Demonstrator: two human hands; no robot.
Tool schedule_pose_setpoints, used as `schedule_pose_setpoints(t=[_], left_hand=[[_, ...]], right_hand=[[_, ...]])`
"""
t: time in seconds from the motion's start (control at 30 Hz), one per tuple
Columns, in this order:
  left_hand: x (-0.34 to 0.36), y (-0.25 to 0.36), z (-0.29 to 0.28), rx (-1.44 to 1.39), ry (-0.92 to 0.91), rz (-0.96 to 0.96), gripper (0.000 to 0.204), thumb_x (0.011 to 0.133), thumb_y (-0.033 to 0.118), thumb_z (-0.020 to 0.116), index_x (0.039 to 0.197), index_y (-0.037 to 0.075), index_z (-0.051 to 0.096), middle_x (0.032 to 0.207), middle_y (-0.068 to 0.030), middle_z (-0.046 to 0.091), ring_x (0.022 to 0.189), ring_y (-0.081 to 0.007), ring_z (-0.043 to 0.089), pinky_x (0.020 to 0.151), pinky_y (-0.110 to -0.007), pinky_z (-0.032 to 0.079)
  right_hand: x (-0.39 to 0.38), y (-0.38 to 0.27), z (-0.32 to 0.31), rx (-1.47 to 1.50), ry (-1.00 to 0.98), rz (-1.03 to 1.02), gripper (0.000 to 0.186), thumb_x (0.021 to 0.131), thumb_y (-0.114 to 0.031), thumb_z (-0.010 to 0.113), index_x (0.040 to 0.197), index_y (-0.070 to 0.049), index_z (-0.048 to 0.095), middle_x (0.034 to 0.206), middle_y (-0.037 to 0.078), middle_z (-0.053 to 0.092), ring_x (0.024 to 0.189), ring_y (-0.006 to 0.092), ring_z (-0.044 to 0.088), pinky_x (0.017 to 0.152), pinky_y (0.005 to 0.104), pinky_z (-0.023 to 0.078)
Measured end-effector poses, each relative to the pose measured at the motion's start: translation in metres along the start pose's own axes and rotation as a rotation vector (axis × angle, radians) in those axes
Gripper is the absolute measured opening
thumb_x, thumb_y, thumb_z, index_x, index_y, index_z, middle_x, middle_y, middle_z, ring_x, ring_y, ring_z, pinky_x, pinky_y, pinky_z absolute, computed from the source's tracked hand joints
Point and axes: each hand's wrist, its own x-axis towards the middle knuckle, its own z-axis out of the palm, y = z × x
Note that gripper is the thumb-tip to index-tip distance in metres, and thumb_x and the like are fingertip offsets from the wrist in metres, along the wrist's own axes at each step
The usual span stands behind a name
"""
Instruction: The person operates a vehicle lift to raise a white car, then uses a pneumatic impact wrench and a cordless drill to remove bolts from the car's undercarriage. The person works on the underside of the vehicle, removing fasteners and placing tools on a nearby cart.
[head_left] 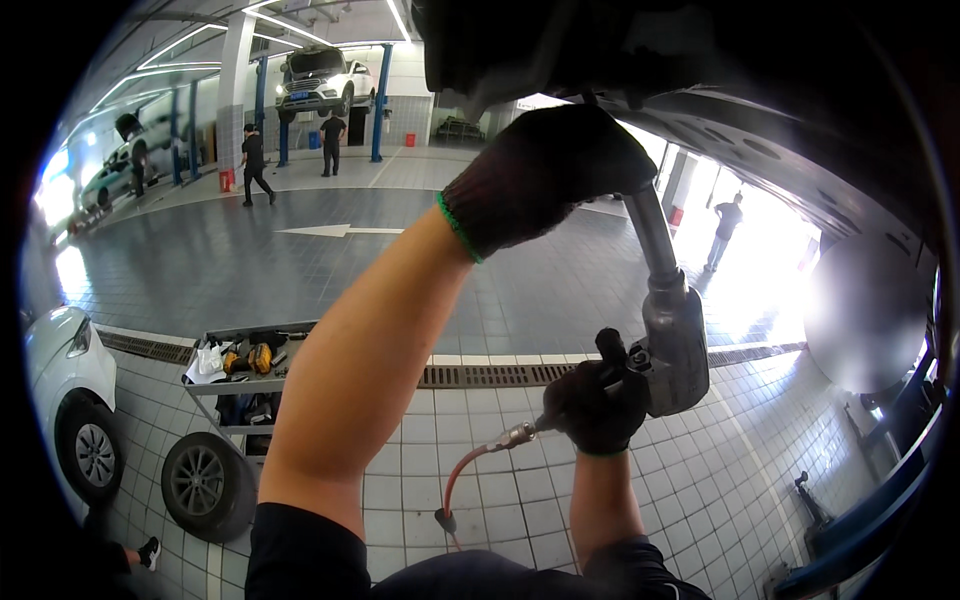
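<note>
In my right hand (600, 408), black-gloved and closed round the handle, I hold a grey air impact wrench (676, 350) upright. Its long metal nose (652, 235) points up toward the underside of a raised car (770, 150). My left hand (560, 165), in a dark glove with a green cuff, is wrapped round the top of that nose. The glove hides the tip and whatever it meets. An orange-red air hose (462, 467) joins the wrench's handle through a metal coupling (518, 436).
A tool cart (250, 381) stands at my left, with a loose wheel (205, 485) beside it and a white car (70, 390) farther left. A drain grate (490, 376) crosses the tiled floor. Blue lift parts (865, 530) lie right. Several people and another lifted car (325, 82) are far off.
</note>
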Motion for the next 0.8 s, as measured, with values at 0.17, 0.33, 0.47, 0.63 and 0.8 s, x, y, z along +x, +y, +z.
schedule_pose_setpoints(t=[0.17,0.33,0.47,0.63,0.8], left_hand=[[-0.018,-0.020,0.000,0.246,0.044,-0.023,0.018,0.101,-0.001,0.064,0.118,0.005,0.069,0.101,-0.0060,0.070,0.065,-0.0070,0.060,0.058,-0.023,0.053],[-0.022,-0.026,0.004,0.579,0.085,0.130,0.025,0.086,-0.011,0.064,0.106,0.002,0.070,0.111,-0.0142,0.073,0.082,-0.0279,0.072,0.080,-0.035,0.062],[-0.005,-0.039,0.035,0.493,0.154,-0.003,0.033,0.082,-0.011,0.061,0.110,0.002,0.074,0.112,-0.0183,0.074,0.106,-0.0332,0.072,0.091,-0.039,0.061],[0.023,-0.032,0.059,0.023,0.157,-0.157,0.028,0.108,0.025,0.062,0.119,0.002,0.074,0.111,-0.0105,0.076,0.103,-0.0181,0.072,0.097,-0.034,0.055],[0.051,-0.029,0.053,-0.195,0.023,-0.512,0.023,0.108,0.023,0.060,0.124,0.009,0.070,0.111,-0.0091,0.075,0.100,-0.0175,0.072,0.089,-0.033,0.059]], right_hand=[[0.014,-0.005,0.006,-0.031,0.051,-0.058,0.057,0.111,-0.046,0.039,0.156,-0.012,0.044,0.065,0.004,0.042,0.060,0.0165,0.044,0.070,0.0403,0.042],[0.060,-0.015,0.002,-0.056,0.057,-0.112,0.058,0.114,-0.051,0.029,0.156,-0.014,0.045,0.061,0.001,0.038,0.053,0.0140,0.036,0.063,0.0408,0.043],[0.083,-0.025,-0.005,0.008,0.044,-0.101,0.055,0.113,-0.051,0.034,0.155,-0.018,0.046,0.062,0.000,0.036,0.053,0.0142,0.034,0.066,0.0425,0.042],[0.088,-0.025,-0.007,0.033,0.107,-0.087,0.048,0.112,-0.052,0.037,0.142,-0.019,0.054,0.062,-0.002,0.035,0.053,0.0135,0.032,0.064,0.0399,0.036],[0.096,-0.032,-0.007,0.125,0.014,-0.001,0.041,0.110,-0.052,0.041,0.126,-0.018,0.058,0.062,-0.001,0.042,0.053,0.0138,0.037,0.064,0.0395,0.036]])
